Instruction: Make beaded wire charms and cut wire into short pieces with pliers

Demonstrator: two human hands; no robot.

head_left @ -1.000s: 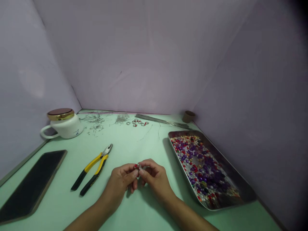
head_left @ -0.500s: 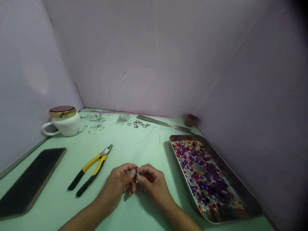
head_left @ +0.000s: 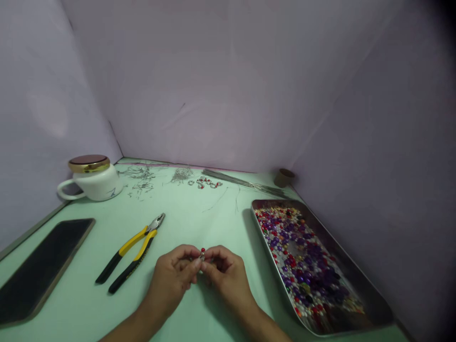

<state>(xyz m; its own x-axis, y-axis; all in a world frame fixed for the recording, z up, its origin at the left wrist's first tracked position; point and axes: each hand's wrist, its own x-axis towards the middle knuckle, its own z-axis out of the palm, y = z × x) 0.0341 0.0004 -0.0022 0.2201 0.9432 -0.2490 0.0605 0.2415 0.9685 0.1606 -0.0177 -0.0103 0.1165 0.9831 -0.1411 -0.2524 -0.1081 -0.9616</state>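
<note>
A small piece with a red bead [head_left: 203,250] on top and silvery wire or beads below it sits between my fingertips. My left hand [head_left: 175,271] pinches it from the left with thumb and forefinger. From the other side my right hand [head_left: 228,271] closes thumb and forefinger on the same piece. Its lower part is hidden by my fingers. To the left of my hands lie pliers [head_left: 137,249] with yellow and black handles, jaws pointing away. On the right stands a metal tray [head_left: 273,280] holding many red, purple, white and gold beads.
A dark phone [head_left: 42,270] lies at the left, with a lidded white mug [head_left: 103,184] beyond it. Along the back are cut wire bits [head_left: 140,183], a wire heap [head_left: 182,174], red-beaded rings [head_left: 205,182], a bundle of straight wires [head_left: 242,181] and a brown cup [head_left: 284,178].
The red bead now stands higher and clearer above my fingertips, and my fingers have shifted slightly around the piece. The whole view has moved a little; objects on the table stay in place.
</note>
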